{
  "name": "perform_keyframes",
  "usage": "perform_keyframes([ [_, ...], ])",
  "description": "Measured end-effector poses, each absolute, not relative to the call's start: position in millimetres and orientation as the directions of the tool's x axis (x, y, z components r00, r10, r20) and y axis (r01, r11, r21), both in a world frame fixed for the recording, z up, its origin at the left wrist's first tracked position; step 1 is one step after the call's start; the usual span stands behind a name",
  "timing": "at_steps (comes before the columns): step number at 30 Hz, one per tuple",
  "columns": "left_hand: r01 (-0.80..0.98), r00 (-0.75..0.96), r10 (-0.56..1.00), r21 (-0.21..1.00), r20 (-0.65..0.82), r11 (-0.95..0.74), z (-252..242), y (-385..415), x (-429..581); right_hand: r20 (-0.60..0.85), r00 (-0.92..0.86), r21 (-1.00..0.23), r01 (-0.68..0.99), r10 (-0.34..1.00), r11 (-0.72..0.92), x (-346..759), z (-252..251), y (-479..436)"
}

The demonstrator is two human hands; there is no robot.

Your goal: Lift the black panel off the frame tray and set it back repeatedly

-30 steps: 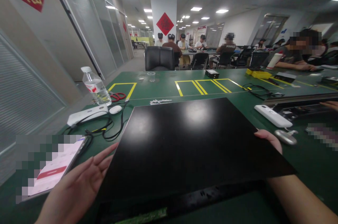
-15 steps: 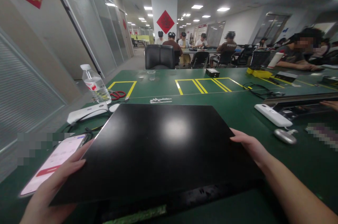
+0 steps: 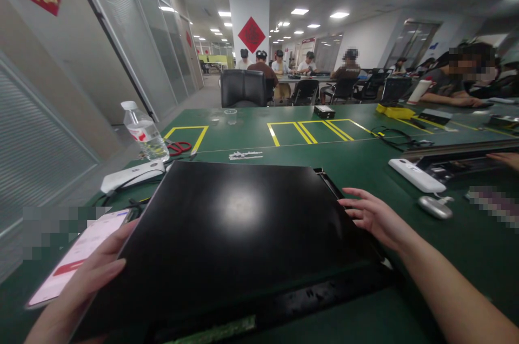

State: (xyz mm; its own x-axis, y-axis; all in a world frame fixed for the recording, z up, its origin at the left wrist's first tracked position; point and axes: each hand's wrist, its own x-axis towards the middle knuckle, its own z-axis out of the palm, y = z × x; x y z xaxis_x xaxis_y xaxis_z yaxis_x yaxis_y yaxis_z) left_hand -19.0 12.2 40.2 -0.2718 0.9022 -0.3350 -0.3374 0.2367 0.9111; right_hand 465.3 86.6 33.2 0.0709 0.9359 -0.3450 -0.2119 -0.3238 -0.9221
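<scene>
One bare left hand (image 3: 91,276) grips the left edge of a flat, glossy black rectangular panel (image 3: 227,225), its thumb on top. The right hand (image 3: 375,219) is open beside the panel's right edge, fingers slightly spread (whether the fingertips touch it, I can't tell from here). The panel is over a black, narrow-rimmed frame (image 3: 312,296) toward the near edge of the dark green surface (image 3: 239,136). Near the surface's left edge, a pale-pink-screened phone (image 3: 75,265) lies partly behind the left hand, and beyond it stands a clear plastic bottle (image 3: 142,130).
</scene>
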Motion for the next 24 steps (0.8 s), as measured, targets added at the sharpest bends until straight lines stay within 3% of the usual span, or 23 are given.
perform_keyframes([
  [15,-0.251,-0.284,0.935,0.958,-0.213,0.142,46.6,13.4,-4.0,-0.339,0.135,-0.936,-0.143,0.931,-0.321,478.2,24.3,93.6],
  [24,-0.277,-0.278,0.930,0.947,-0.240,0.162,49.6,7.8,3.2,-0.304,0.218,-0.952,-0.043,0.927,-0.302,471.9,29.1,91.9],
])
